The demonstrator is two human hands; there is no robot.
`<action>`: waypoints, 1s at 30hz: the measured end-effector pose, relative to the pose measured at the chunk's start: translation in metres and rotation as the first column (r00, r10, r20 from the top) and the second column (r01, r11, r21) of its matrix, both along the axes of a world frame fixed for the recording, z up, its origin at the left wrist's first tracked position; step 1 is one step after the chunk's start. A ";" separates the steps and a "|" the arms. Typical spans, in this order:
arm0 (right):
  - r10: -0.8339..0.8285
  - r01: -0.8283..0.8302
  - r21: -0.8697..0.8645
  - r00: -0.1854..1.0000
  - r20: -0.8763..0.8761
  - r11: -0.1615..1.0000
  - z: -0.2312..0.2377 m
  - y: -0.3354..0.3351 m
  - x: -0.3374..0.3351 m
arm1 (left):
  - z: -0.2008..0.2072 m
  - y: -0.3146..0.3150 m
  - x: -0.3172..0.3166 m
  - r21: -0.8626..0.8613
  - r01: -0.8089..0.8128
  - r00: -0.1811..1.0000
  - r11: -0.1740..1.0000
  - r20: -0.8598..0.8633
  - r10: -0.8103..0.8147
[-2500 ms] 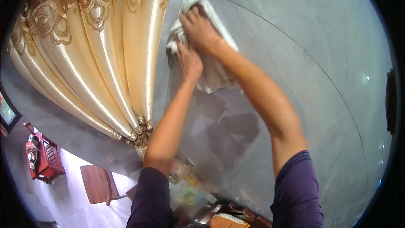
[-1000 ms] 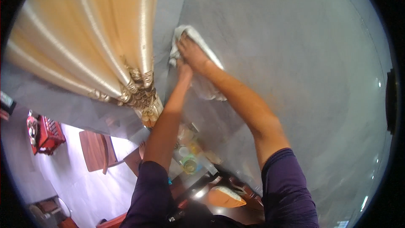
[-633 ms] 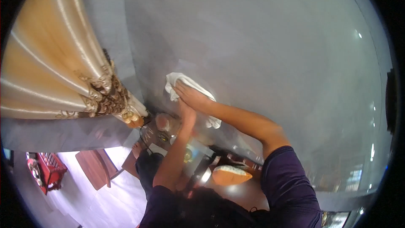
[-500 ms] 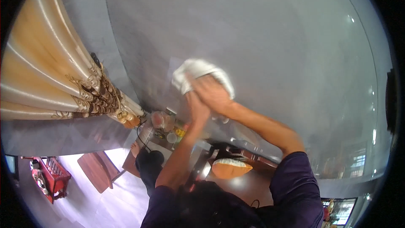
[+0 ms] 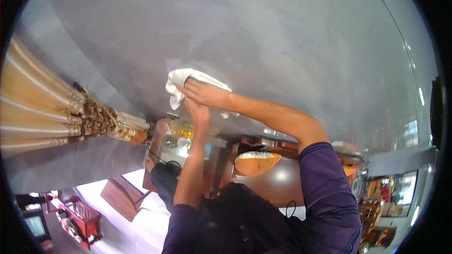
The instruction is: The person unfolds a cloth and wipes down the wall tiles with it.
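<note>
A bunched white cloth (image 5: 188,74) lies pressed against a smooth grey wall (image 5: 263,42). My right hand (image 5: 206,94) grips the cloth from above, its fingers laid over the folds. Just below it, my left hand (image 5: 197,112) pushes up against the same cloth, its fingertips partly hidden under my right hand. Both arms are stretched out, and the two hands overlap.
A gold patterned curtain (image 5: 42,99) hangs at the left. Below my hands, a small table (image 5: 157,134) bears jars and packets. An orange and white cushion (image 5: 258,164) rests on wooden furniture (image 5: 282,186). A wooden chair (image 5: 121,200) and a red wooden stand (image 5: 82,221) are lower left.
Both hands and the cloth have shifted left in the view, still together on the wall. The view itself has turned, so the curtain sits lower and more furniture shows at the right.
</note>
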State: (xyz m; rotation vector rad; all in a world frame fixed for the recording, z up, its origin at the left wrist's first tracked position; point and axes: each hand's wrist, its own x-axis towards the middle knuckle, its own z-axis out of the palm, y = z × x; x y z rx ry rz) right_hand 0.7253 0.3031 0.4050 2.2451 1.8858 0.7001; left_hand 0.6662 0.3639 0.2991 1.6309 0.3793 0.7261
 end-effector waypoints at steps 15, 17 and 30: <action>-0.231 0.482 0.875 0.857 -0.460 0.046 0.099 -0.337 -0.095 | 0.213 -0.248 -0.044 0.671 -0.061 0.756 0.739 0.514 -0.404; -0.485 0.301 0.894 0.867 -0.113 0.330 0.115 -0.303 -0.081 | 0.211 -0.229 -0.032 0.665 -0.065 0.718 0.744 0.549 -0.428; -0.064 0.033 -0.158 0.978 -0.201 0.987 -0.065 -0.036 -0.006 | -0.013 -0.055 -0.033 -0.225 -0.008 0.997 0.974 -0.082 -0.011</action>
